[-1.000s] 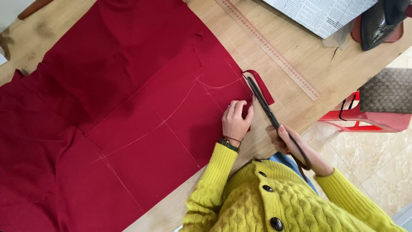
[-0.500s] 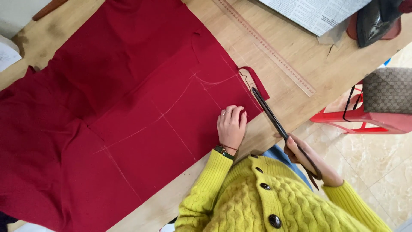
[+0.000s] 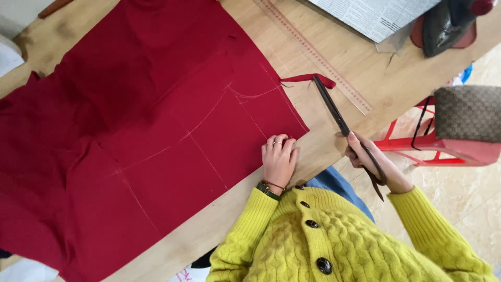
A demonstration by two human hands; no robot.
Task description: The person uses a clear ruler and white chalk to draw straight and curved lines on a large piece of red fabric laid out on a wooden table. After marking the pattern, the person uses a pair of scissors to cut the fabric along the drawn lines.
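The left hand [image 3: 279,159] lies palm down on the red cloth [image 3: 146,130], close to the cloth's cut edge at the near side of the wooden table [image 3: 334,57]. Its fingers are straight and held together, pressing flat on the fabric; they grip nothing. Rings show on two fingers, and a watch and a bracelet sit at the wrist, where the yellow knitted sleeve [image 3: 245,235] begins.

The right hand [image 3: 373,162] is off the table's near edge, with the wrist bent and the fingers curled and clamped around the handles of a long pair of dark scissors [image 3: 339,122]. The blades point away from the body, up over the bare table top, and lie together. Their tip is touching or just beside a narrow red strip [image 3: 313,78] that lies on the wood just beside the cloth's corner.

The cloth is spread flat across most of the table and carries pale chalk lines, straight and curved. A long clear ruler [image 3: 318,55] lies on the wood beyond the scissors. Past it are a printed sheet of paper [image 3: 376,15] and a dark iron [image 3: 443,26] standing on a red rest. A red stool [image 3: 443,149] stands beside the table and carries a brown patterned bag [image 3: 467,112]; its contents cannot be seen.
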